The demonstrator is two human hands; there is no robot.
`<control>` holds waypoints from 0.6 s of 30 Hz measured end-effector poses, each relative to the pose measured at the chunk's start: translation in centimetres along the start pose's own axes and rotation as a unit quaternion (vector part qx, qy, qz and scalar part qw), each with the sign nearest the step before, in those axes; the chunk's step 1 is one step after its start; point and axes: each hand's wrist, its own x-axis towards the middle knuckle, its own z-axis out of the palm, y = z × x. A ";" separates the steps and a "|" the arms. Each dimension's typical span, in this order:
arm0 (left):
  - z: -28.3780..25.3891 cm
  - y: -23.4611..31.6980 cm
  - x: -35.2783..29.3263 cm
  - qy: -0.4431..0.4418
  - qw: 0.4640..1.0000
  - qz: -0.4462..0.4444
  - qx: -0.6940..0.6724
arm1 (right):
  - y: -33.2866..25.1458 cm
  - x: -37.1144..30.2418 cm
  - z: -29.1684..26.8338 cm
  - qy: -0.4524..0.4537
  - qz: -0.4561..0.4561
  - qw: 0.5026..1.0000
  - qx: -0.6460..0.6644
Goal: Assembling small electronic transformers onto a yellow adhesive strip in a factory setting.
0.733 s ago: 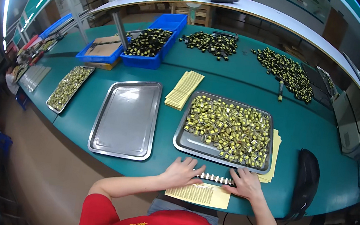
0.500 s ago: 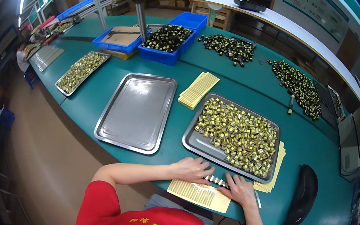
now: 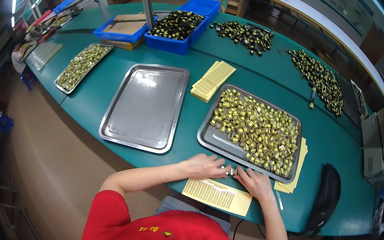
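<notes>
My left hand (image 3: 206, 166) and my right hand (image 3: 255, 181) meet near the front edge of the green table, fingers curled in toward each other. Between their fingertips a short bit of a row of small pale-and-dark parts (image 3: 232, 171) shows; the fingers cover the rest of it. Just below them lies a yellow sheet of small printed labels (image 3: 216, 196). Beyond the hands a metal tray (image 3: 218, 141) holds a heap of small yellow-wrapped, block-shaped components (image 3: 258, 128).
Left of the heap stands a second metal tray (image 3: 143, 107), its floor bare. Label sheets (image 3: 212, 80) lie between the trays, others (image 3: 297, 174) at the right. A black pouch (image 3: 324, 198) and a thin white tool (image 3: 279, 201) lie rightward. Blue bins (image 3: 166, 45) and black-yellow part piles stand behind.
My hands have come closer together over the row, so less of it shows between them. The whole view has shifted, with the table sitting higher in the picture.
</notes>
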 end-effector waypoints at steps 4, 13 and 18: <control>-1.2 -1.3 -1.6 0.009 0.999 -0.014 0.051 | -0.4 2.8 0.5 0.009 -0.006 0.999 0.051; -8.4 -6.1 -7.1 -0.011 0.986 -0.087 0.145 | -3.0 13.2 2.5 0.033 -0.057 0.992 0.106; -11.1 -10.7 -13.1 -0.063 0.974 -0.118 0.184 | -5.8 20.4 7.5 0.015 -0.132 0.980 0.148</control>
